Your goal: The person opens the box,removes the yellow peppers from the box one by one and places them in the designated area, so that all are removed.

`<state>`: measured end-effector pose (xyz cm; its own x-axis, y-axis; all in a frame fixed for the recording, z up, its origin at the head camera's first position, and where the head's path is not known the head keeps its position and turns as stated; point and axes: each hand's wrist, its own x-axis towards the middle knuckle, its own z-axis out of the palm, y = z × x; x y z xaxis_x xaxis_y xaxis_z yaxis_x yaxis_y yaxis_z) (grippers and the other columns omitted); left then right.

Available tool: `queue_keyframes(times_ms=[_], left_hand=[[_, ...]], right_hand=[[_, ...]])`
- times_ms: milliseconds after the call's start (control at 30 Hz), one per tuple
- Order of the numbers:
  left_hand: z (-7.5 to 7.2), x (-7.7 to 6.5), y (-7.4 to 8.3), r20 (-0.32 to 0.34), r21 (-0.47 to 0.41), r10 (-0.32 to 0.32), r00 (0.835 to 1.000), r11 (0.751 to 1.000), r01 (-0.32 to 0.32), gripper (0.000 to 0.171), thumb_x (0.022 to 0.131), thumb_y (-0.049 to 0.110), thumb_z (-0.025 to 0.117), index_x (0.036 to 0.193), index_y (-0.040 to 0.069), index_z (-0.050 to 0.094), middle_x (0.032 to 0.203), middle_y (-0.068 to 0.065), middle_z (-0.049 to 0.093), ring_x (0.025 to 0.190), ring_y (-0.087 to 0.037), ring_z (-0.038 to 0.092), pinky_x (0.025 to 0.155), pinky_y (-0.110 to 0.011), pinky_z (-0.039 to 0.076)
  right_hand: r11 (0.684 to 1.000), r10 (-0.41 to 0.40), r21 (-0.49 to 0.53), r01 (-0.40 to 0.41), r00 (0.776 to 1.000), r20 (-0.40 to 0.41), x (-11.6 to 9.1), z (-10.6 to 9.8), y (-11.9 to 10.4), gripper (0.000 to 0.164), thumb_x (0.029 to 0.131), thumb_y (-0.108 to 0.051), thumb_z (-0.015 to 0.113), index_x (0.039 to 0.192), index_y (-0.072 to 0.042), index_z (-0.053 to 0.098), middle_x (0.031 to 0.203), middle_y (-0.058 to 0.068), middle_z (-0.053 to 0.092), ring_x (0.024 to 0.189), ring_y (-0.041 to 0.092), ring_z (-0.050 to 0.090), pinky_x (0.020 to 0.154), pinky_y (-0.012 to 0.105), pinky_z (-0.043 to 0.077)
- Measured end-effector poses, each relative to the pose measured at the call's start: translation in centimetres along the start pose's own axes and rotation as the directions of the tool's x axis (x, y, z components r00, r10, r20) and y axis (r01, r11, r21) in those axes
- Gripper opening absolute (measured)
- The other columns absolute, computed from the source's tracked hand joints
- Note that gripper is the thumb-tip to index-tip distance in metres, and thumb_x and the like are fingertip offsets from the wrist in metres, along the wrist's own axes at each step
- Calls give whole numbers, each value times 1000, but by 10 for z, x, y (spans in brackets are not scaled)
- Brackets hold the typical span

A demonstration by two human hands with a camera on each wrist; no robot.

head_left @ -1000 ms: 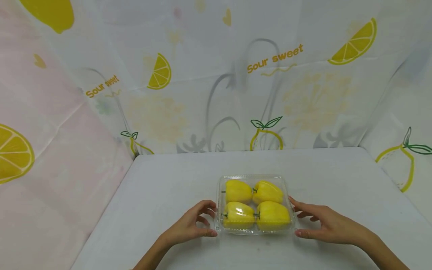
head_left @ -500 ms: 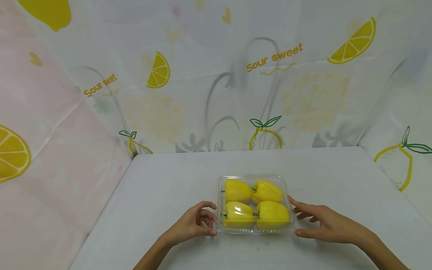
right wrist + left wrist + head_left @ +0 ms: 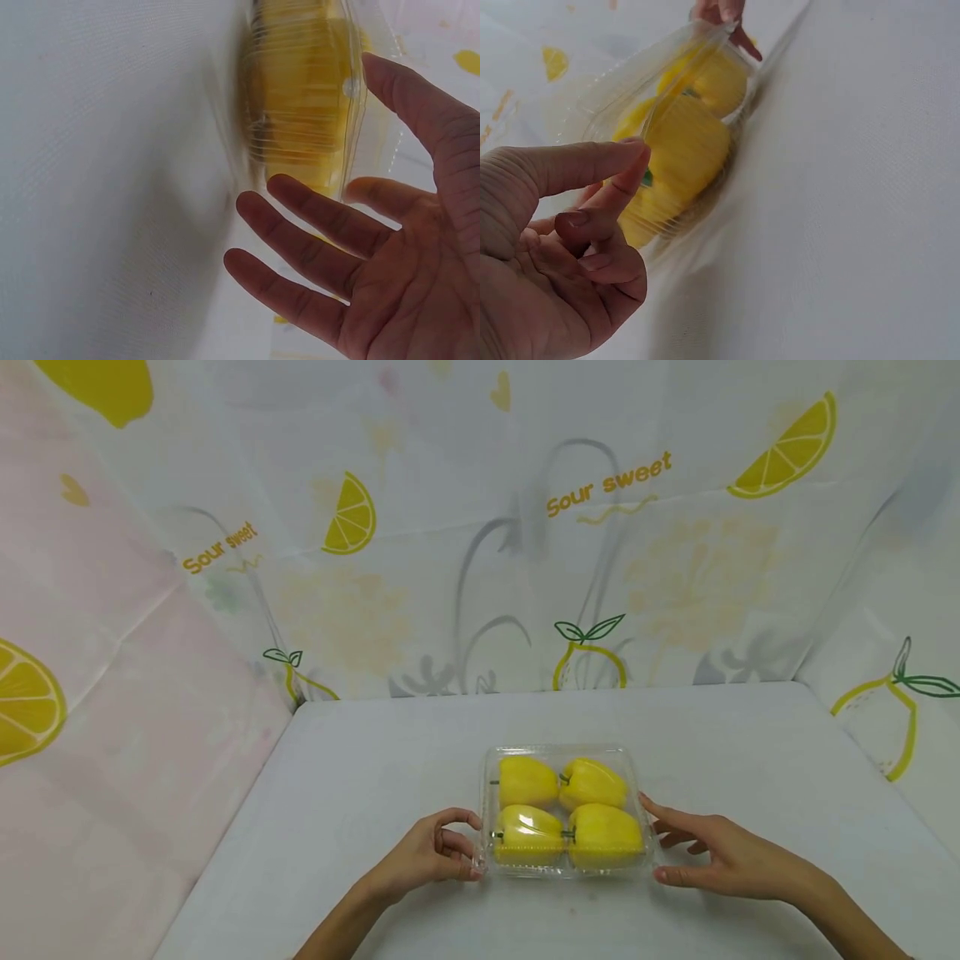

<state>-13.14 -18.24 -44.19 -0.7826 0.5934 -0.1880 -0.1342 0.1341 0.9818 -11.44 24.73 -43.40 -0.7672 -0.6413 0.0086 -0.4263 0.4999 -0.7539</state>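
Observation:
A clear plastic clamshell container [image 3: 555, 749] with its lid down rests on the table. Several yellow bell peppers [image 3: 604, 837] with short green stems lie inside it. At its near left corner my left hand [image 3: 420, 857] pinches the rim between thumb and a finger; in the left wrist view the other fingers [image 3: 615, 262] are curled below. My right hand [image 3: 723, 858] is at the right side. Its thumb [image 3: 397, 86] touches the rim in the right wrist view, while several fingers extend loosely below the container.
The white-covered table [image 3: 390, 752] has a fabric backdrop [image 3: 450, 527] behind it, printed with lemons and lettering. More of this fabric hangs at the left and right sides.
My left thumb and fingers have closed together onto the container's near left corner. The right hand has stayed almost still, and the container lies in nearly the same place.

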Motion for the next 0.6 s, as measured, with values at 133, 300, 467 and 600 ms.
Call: queue_keyframes(times_ms=[133,300,467,600], left_hand=[[1,1,0,0,-8,-1,1000,1000,1,50,79,-1,79,122,-2,53,89,-10,72,61,-8,54,58,-20,43],[1,1,1,5,58,24,1000,998,-25,48,80,2,80,121,0,54,88,-13,71,58,-8,48,56,-20,42],[0,0,0,30,95,57,998,994,-60,48,82,3,78,122,0,52,93,-16,71,63,-15,57,63,-23,49],[-1,0,-1,37,104,77,996,991,-80,47,83,4,78,123,0,52,92,-15,71,64,-14,58,63,-23,49]], right_hand=[[1000,-1,-1,1,1000,-3,-1,0,-2,78,93,-30,71,155,-8,29,130,16,59,105,15,63,76,33,54],[995,0,-100,-4,999,-43,-1,-2,-8,78,91,-39,70,154,-11,33,131,10,60,106,15,62,79,35,54],[947,-30,-319,-26,985,-171,-4,3,-14,73,85,-54,70,147,-21,48,135,-1,57,114,20,59,85,43,53],[911,-80,-410,-32,964,-252,-8,9,-14,69,79,-58,74,137,-25,59,134,-3,56,115,20,57,84,42,54]])
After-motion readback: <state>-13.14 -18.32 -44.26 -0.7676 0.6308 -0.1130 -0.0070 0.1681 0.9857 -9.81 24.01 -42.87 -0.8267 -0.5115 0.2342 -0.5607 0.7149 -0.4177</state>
